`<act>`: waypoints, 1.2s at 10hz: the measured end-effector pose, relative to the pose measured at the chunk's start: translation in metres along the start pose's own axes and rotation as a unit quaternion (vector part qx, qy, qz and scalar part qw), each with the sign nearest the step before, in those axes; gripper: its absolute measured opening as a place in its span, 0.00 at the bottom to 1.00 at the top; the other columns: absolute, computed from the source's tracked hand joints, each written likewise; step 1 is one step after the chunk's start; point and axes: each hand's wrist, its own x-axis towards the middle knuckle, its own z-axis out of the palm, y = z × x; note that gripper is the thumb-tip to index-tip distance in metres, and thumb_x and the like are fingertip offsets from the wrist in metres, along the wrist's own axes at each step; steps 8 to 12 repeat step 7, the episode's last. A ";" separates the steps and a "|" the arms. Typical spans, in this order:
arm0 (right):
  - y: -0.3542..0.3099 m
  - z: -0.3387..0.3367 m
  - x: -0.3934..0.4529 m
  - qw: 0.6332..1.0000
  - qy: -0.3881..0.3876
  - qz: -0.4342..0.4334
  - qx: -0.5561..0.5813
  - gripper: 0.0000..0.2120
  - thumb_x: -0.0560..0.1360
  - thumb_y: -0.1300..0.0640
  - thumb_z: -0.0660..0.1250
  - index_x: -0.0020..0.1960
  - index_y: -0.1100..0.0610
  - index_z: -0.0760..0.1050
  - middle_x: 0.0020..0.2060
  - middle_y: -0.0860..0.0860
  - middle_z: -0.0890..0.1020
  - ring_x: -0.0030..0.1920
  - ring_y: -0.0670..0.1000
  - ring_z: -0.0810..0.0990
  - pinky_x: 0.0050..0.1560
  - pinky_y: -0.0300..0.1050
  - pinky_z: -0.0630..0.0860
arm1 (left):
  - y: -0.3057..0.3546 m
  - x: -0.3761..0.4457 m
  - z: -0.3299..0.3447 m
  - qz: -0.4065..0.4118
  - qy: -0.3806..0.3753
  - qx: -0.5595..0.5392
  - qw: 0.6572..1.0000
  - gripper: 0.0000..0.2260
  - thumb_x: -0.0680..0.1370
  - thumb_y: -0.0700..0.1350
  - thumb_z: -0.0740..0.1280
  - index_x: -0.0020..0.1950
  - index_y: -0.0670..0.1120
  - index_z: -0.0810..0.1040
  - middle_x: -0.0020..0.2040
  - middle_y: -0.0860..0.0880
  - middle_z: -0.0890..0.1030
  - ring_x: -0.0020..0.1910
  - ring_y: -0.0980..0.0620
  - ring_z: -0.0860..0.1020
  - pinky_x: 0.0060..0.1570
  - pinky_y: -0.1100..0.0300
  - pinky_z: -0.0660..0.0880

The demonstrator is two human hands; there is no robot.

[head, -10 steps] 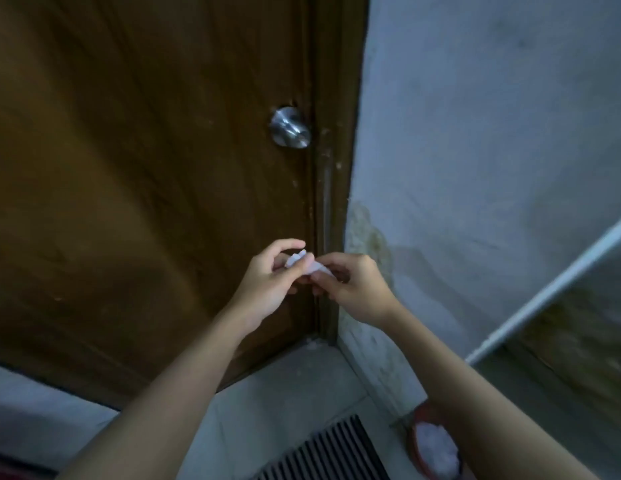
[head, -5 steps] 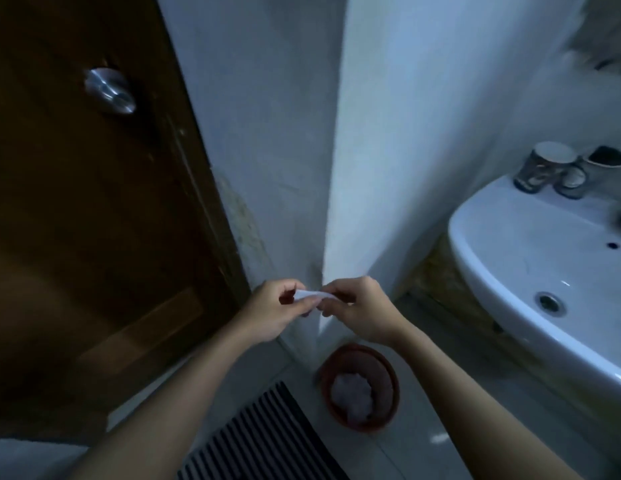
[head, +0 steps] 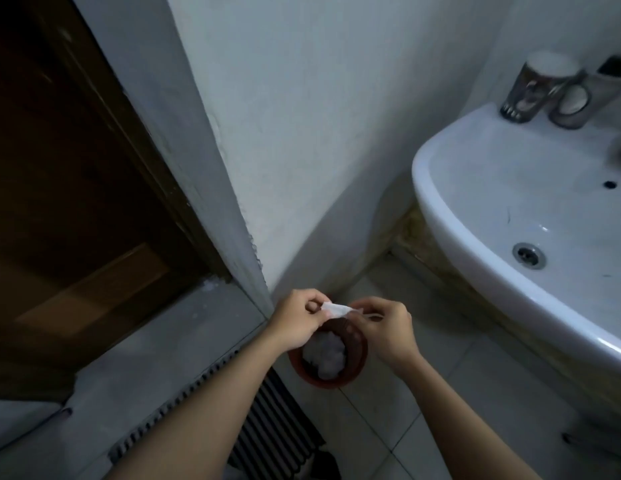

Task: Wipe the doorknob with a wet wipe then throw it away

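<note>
We see both hands held together low in the middle of the view, above a small red bin [head: 350, 377] that stands on the tiled floor [head: 440, 393] near the foot of the wall corner [head: 253, 244]. The left hand [head: 297, 322] pinches the left end of a white wet wipe [head: 337, 309] between thumb and forefinger, its other fingers curled in. The right hand [head: 388, 329] pinches the wipe's right end the same way, so the folded wipe is stretched flat between the two hands. The wipe hangs over the far rim of the bin, not touching it as far as we can tell. Inside the bin lies a heap of crumpled white tissue [head: 325, 355].

To the left stands the dark wooden door [head: 70, 188], with a grey threshold [head: 146, 348] at its foot; its knob is out of view. A black ribbed floor mat [head: 278, 431] lies near us, just beside the bin. On the right is a white washbasin [head: 510, 209], and at its far edge stand two patterned cups [head: 541, 88], close together.
</note>
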 end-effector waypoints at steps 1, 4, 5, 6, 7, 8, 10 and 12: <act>0.053 0.025 0.013 0.999 0.001 0.042 -0.014 0.01 0.68 0.60 0.72 0.39 0.56 0.82 0.35 0.50 0.84 0.39 0.46 0.81 0.40 0.35 0.72 | -0.035 0.022 0.032 -0.038 -0.005 0.016 0.999 0.07 0.72 0.38 0.68 0.48 0.43 0.80 0.38 0.44 0.79 0.39 0.50 0.76 0.40 0.61 0.70; 0.130 0.060 0.020 0.993 -0.056 0.100 -0.023 0.16 0.71 0.71 0.65 0.58 0.64 0.75 0.55 0.56 0.80 0.57 0.56 0.78 0.50 0.30 0.73 | -0.112 0.039 0.058 -0.125 -0.117 0.070 0.983 0.18 0.74 0.38 0.67 0.63 0.40 0.72 0.57 0.49 0.75 0.56 0.52 0.73 0.49 0.67 0.68; 0.129 0.057 0.009 0.983 -0.053 0.160 -0.067 0.11 0.72 0.72 0.61 0.53 0.73 0.74 0.53 0.68 0.80 0.55 0.64 0.77 0.53 0.50 0.75 | -0.108 0.022 0.042 -0.138 -0.150 0.047 0.978 0.18 0.75 0.39 0.67 0.64 0.40 0.70 0.55 0.46 0.76 0.52 0.54 0.73 0.47 0.67 0.69; 0.110 0.061 -0.003 0.979 -0.089 0.161 -0.089 0.10 0.73 0.71 0.60 0.51 0.70 0.77 0.52 0.65 0.81 0.49 0.59 0.78 0.37 0.31 0.71 | -0.099 0.005 0.019 -0.151 -0.156 0.051 0.975 0.18 0.76 0.40 0.65 0.66 0.41 0.69 0.59 0.43 0.77 0.52 0.53 0.74 0.50 0.65 0.68; 0.068 0.077 -0.015 0.978 -0.115 0.151 -0.090 0.11 0.74 0.67 0.60 0.50 0.68 0.79 0.49 0.63 0.82 0.47 0.56 0.78 0.45 0.39 0.72 | -0.086 -0.017 -0.013 -0.154 -0.136 0.032 0.978 0.18 0.77 0.42 0.64 0.66 0.42 0.69 0.60 0.44 0.77 0.54 0.51 0.75 0.52 0.63 0.69; 0.068 0.077 -0.015 0.978 -0.115 0.151 -0.090 0.11 0.74 0.67 0.60 0.50 0.68 0.79 0.49 0.63 0.82 0.47 0.56 0.78 0.45 0.39 0.72 | -0.086 -0.017 -0.013 -0.154 -0.136 0.032 0.978 0.18 0.77 0.42 0.64 0.66 0.42 0.69 0.60 0.44 0.77 0.54 0.51 0.75 0.52 0.63 0.69; 0.068 0.077 -0.015 0.978 -0.115 0.151 -0.090 0.11 0.74 0.67 0.60 0.50 0.68 0.79 0.49 0.63 0.82 0.47 0.56 0.78 0.45 0.39 0.72 | -0.086 -0.017 -0.013 -0.154 -0.136 0.032 0.978 0.18 0.77 0.42 0.64 0.66 0.42 0.69 0.60 0.44 0.77 0.54 0.51 0.75 0.52 0.63 0.69; 0.068 0.077 -0.015 0.978 -0.115 0.151 -0.090 0.11 0.74 0.67 0.60 0.50 0.68 0.79 0.49 0.63 0.82 0.47 0.56 0.78 0.45 0.39 0.72 | -0.086 -0.017 -0.013 -0.154 -0.136 0.032 0.978 0.18 0.77 0.42 0.64 0.66 0.42 0.69 0.60 0.44 0.77 0.54 0.51 0.75 0.52 0.63 0.69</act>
